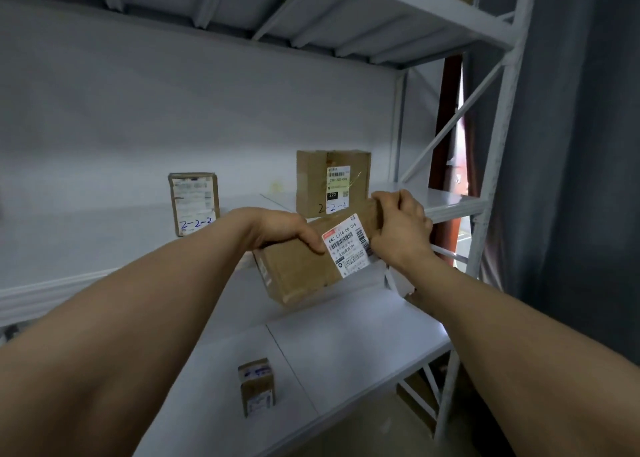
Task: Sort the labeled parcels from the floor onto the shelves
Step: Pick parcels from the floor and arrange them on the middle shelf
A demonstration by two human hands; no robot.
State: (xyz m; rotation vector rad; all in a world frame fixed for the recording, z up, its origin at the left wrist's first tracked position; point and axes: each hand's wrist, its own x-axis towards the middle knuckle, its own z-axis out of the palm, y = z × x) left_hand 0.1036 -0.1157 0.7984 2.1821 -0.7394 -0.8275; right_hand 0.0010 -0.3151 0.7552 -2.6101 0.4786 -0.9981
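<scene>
Cardboard parcel (304,266), gripped by our left hand (284,230) and right hand (401,230) at opposite ends, tilts its long axis toward the shelf (446,202) just beyond.

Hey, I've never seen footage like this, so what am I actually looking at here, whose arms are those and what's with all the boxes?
There is no machine here. A person wears a camera on the head, so this single wide-angle picture looks forward and down along that person's own bare arms. The left hand and the right hand together grip a brown cardboard parcel with a white printed label, held tilted in the air in front of a white metal shelf unit. On the middle shelf two parcels already stand upright: a small one with "2-2-2" handwritten on it, and a bigger one with similar writing, partly hidden by the hands. On the lower shelf stands another small parcel. Its label is too blurred to read.
</scene>
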